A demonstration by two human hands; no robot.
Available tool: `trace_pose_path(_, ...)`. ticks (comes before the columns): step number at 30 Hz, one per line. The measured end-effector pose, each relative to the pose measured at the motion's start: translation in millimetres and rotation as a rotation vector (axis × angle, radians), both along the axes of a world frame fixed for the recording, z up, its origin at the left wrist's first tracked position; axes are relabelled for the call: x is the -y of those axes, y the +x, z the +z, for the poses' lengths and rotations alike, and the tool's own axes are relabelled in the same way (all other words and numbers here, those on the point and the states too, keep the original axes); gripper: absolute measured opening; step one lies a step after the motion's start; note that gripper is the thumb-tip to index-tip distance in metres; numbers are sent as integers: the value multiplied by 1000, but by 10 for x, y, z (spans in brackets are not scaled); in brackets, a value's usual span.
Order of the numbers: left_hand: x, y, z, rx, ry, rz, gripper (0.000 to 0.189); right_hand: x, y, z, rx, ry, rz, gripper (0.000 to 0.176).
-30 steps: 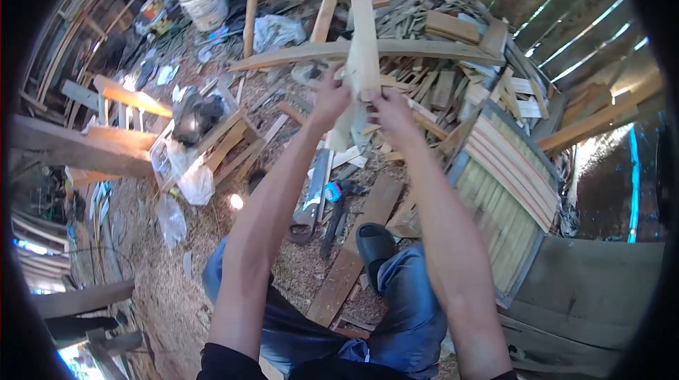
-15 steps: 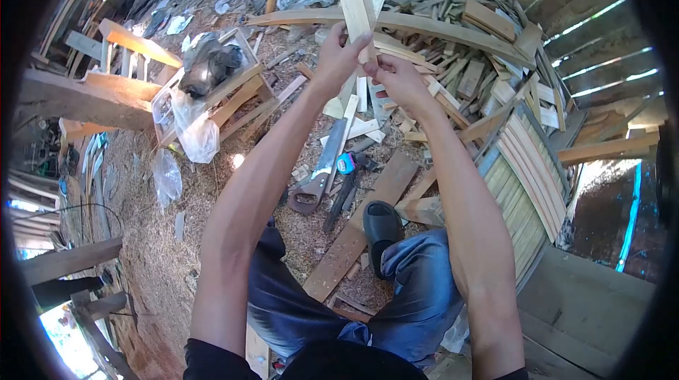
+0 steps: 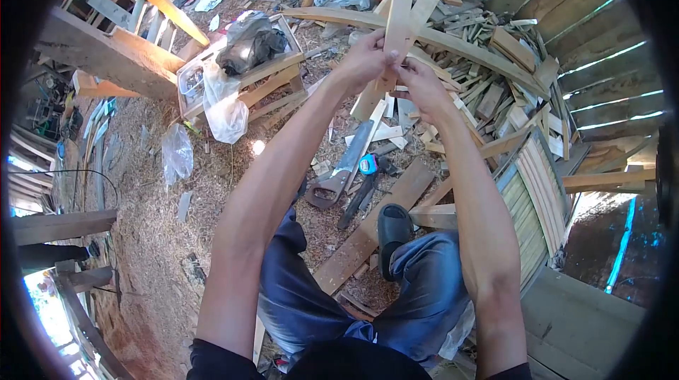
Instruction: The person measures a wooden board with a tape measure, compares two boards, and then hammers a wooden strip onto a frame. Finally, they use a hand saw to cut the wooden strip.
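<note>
Two flat pale wooden strips are held up ahead of me, one overlapping the other. The front wooden strip (image 3: 399,15) stands nearly upright, and the rear wooden strip (image 3: 428,1) slants behind it. My left hand (image 3: 364,60) is closed around the strips from the left, thumb on the front face. Lower on the right, my right hand (image 3: 424,90) pinches them near the crossing, partly hiding the lower ends. Below the hands, a handsaw (image 3: 350,157) lies on the ground beside a blue tape measure (image 3: 368,164).
Wood offcuts (image 3: 488,83) are heaped at the right, with a long curved beam (image 3: 481,58) across them. A wooden crate (image 3: 283,68) with plastic bags stands at the left. A brown plank (image 3: 375,228) lies by my shoe (image 3: 394,231). Sawdust covers the floor.
My view has turned, so the surroundings sit further right in the picture. The front strip has tilted from leaning left to leaning slightly right. Both hands still hold the strips.
</note>
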State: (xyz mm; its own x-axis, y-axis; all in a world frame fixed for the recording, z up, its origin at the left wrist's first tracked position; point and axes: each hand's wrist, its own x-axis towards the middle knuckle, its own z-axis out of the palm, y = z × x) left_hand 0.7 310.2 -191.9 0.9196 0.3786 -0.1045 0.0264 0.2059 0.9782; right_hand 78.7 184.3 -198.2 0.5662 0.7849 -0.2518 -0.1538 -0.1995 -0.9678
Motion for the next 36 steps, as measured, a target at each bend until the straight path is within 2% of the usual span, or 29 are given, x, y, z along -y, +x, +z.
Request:
trace_pose_path(1, -23, -9, 9, 6, -5, 1, 45, -17, -8, 20, 34, -22, -3, 25)
trace_pose_path(3, -59, -1, 32, -95, 254, 60, 39, -75, -23, -7, 28, -26, -10, 22)
trace_pose_path(4, -99, -4, -34, -83, 250, 56, 39, -99, -20, -46, 17, -25, -20, 20)
trace_pose_path(6, -193, -39, -199, -219, 322, 59, 30, -153, -28, -162, 12, -12, -25, 18)
trace_pose_path(8, -209, -56, -393, -336, 126, 46, 24, -154, -55, -311, -107, 19, -57, 18)
trace_pose_path(10, -154, -57, -562, -292, 94, 14, 26, -134, -72, -299, 24, -202, -116, 22)
trace_pose_path(11, -143, -3, -690, -279, 94, -4, 26, -131, -23, -358, 35, -204, -135, 22)
trace_pose_path(14, -112, 172, -1168, -311, -11, 52, 28, -47, 154, -698, -103, -349, -251, 23)
trace_pose_path(16, -101, 328, -1490, -377, 124, -102, 28, 31, 311, -1046, 81, -581, -201, 28)
trace_pose_path(17, -24, 423, -1565, -471, 192, -119, 26, 37, 432, -1425, 334, -750, -123, 36)
trace_pose_path(18, -10, 572, -1718, -474, 181, -129, 26, 13, 445, -1502, 328, -763, -126, 36)
trace_pose_path(20, -39, 828, -2175, -476, 721, -286, 31, -96, 433, -1647, 159, -916, -393, 46)
trace_pose_path(21, -62, 965, -2334, -388, 796, -245, 36, -142, 626, -2222, 49, -842, -458, 48)
trace_pose_path(22, -144, 1076, -2491, -404, 784, -279, 36, -221, 729, -2142, 31, -868, -390, 46)
trace_pose_path(23, -207, 1241, -2660, -417, 538, -251, 37, -215, 884, -2063, -2, -905, -350, 44)
trace_pose_path(24, -195, 1426, -2812, -433, 286, -239, 39, -186, 1024, -2836, 148, -649, -562, 39)
trace_pose_path(25, -188, 1562, -2964, -411, 254, -218, 41, -201, 1161, -2934, 65, -688, -717, 28)
trace_pose_path(27, -142, 1660, -3198, -349, 301, -82, 36, -52, 1342, -2846, 111, -791, -707, 29)
trace_pose_path(28, -93, 1595, -3213, -375, 389, 56, 33, 15, 1419, -2956, 105, -827, -691, 29)
trace_pose_path(29, -147, 1577, -3278, -448, 488, 89, 33, 70, 1529, -3006, 171, -780, -714, 29)
trace_pose_path(30, -223, 1488, -3484, -467, 480, 78, 33, 144, 1592, -3019, 230, -729, -741, 30)
trace_pose_path(31, -313, 1390, -3741, -470, 698, 63, 36, 195, 1633, -2862, 166, -820, -518, 46)
trace_pose_path(32, -391, 1317, -3842, -464, 915, 44, 40, 209, 1550, -2830, 153, -829, -522, 46)
trace_pose_path(34, -452, 1100, -3648, -652, 604, -174, 44, 279, 1196, -2833, 306, -982, -471, 58)
trace_pose_path(36, -368, 854, -3503, -737, 460, -193, 44, 358, 871, -2873, 169, -1022, -404, 73)
